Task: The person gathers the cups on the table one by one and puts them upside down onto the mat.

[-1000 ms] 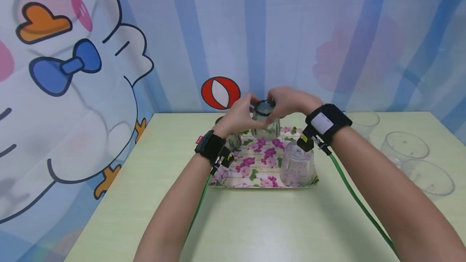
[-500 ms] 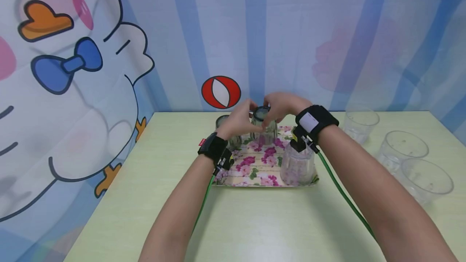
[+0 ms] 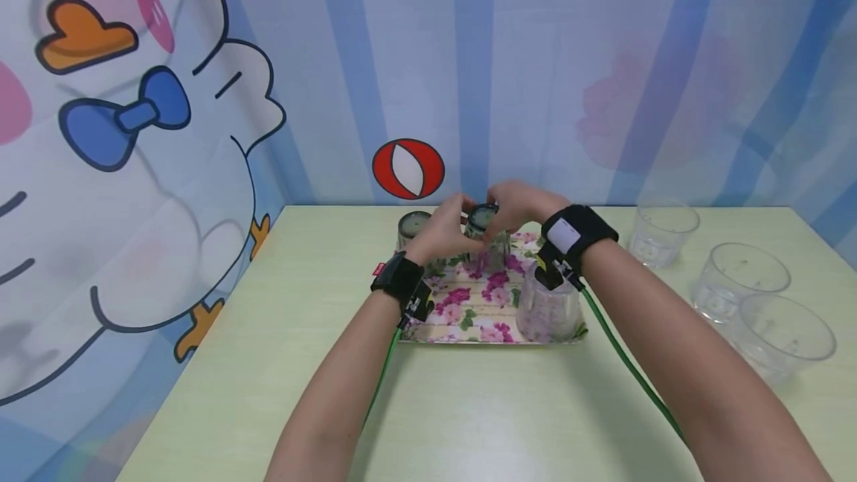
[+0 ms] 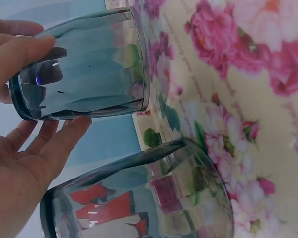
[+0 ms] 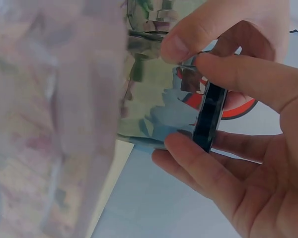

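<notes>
Both the left hand (image 3: pixel 445 229) and the right hand (image 3: pixel 518 203) are curling fingers around an upturned glass (image 3: pixel 483 233) at the floral tray's (image 3: pixel 462 318) far edge, and it could be knocking the neighbouring glass (image 3: pixel 413 227) if released crookedly.

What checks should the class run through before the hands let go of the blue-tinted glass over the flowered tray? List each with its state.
1. Both hands on the glass: left hand and right hand grip the blue-tinted glass near its upturned base. Ok.
2. Glass upside down, rim towards the flowered tray: ok.
3. Rim fully seated on the tray: cannot tell; the hands hide it.
4. Apart from the second tinted glass at the tray's back left: a gap shows. Ok.
5. Right wrist clear of the frosted cup: not ok; the wrist strap hangs right over it.
</notes>
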Tool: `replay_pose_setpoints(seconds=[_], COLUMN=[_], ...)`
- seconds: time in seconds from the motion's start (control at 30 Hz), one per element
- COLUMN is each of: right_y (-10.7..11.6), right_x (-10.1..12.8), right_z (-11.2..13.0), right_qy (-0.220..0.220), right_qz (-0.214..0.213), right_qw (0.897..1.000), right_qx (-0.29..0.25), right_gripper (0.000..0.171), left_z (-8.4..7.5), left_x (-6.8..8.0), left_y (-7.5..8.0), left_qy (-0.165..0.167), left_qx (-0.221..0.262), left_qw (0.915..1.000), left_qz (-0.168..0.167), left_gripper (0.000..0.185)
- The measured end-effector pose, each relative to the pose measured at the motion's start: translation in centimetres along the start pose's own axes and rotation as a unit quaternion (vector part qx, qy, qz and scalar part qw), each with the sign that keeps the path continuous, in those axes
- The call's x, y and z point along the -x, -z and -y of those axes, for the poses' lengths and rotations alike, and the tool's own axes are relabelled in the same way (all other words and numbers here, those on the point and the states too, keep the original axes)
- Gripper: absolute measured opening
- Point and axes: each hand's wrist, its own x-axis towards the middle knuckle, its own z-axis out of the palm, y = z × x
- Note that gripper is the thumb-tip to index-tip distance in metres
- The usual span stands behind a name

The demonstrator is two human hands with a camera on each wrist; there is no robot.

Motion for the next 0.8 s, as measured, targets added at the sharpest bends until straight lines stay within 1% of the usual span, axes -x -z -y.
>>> replay_pose_setpoints(seconds=[0.3,0.53,0.7,0.8], right_y=[-0.06,0.09,0.35,0.47], right_x=[-0.2,-0.26,-0.25,-0.28], right_z=[-0.1,0.01,0.25,0.35], right_qy=[-0.012,-0.022,-0.035,-0.042], right_qz=[0.003,0.019,0.036,0.044], right_qw=[1.0,1.0,0.999,0.998], right_qx=[-0.005,-0.011,0.003,0.01], right_gripper=[0.059,0.055,0.061,0.06], left_z=[0.15,0.1,0.12,0.22], left_x=[-0.16,-0.2,-0.16,-0.17], left_y=[-0.25,-0.42,-0.61,-0.76], left_qy=[-0.005,-0.009,0.003,0.009], left_qx=[0.002,0.0,-0.001,-0.003], left_qw=[1.0,1.0,1.0,0.9999], left_qz=[-0.004,-0.002,0.003,0.005], left_gripper=[0.064,0.064,0.065,0.067])
